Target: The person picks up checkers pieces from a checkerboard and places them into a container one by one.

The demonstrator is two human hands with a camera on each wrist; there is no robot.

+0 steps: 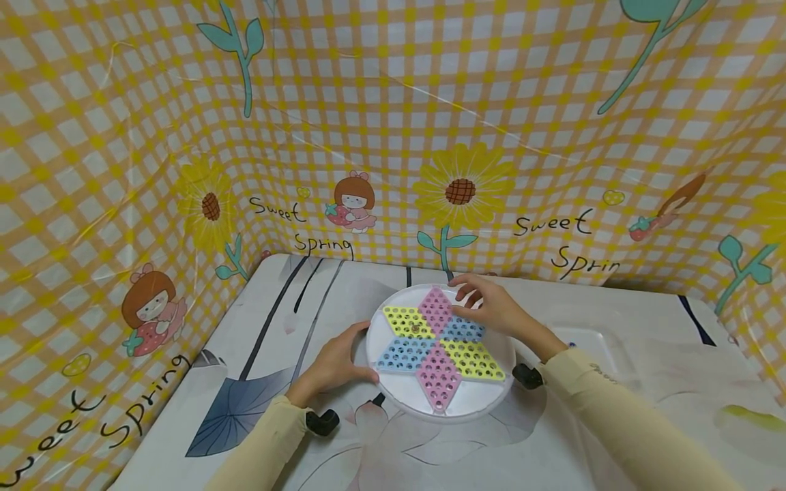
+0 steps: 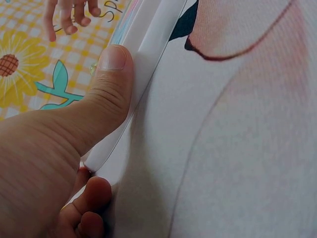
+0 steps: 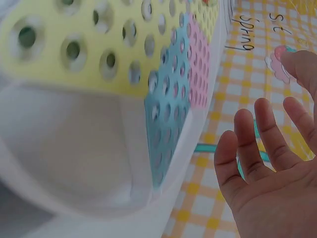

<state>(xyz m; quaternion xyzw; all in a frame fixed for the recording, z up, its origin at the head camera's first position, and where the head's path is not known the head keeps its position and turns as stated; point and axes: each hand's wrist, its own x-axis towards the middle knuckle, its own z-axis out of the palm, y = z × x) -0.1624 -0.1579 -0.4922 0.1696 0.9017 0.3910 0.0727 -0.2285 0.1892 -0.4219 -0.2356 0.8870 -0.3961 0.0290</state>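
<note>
A round white Chinese checkers board (image 1: 393,389) lies on the table, its star made of pink, yellow and blue sections full of holes. One small brownish marble (image 1: 415,329) sits in the upper left yellow section. My left hand (image 1: 334,361) holds the board's left rim; in the left wrist view its thumb (image 2: 113,74) lies on the white edge and the other fingers curl below. Over the board's upper right side hovers my right hand (image 1: 491,303), near the pink and blue sections. The right wrist view shows its fingers (image 3: 265,134) loosely spread, with nothing in them.
A clear shallow tray (image 1: 604,348) stands right of the board, partly behind my right forearm, with a small blue piece (image 1: 572,345) in it. A yellow checked cloth (image 1: 393,136) hangs behind and beside the table. The white tabletop (image 1: 344,293) carries printed leaves and flowers.
</note>
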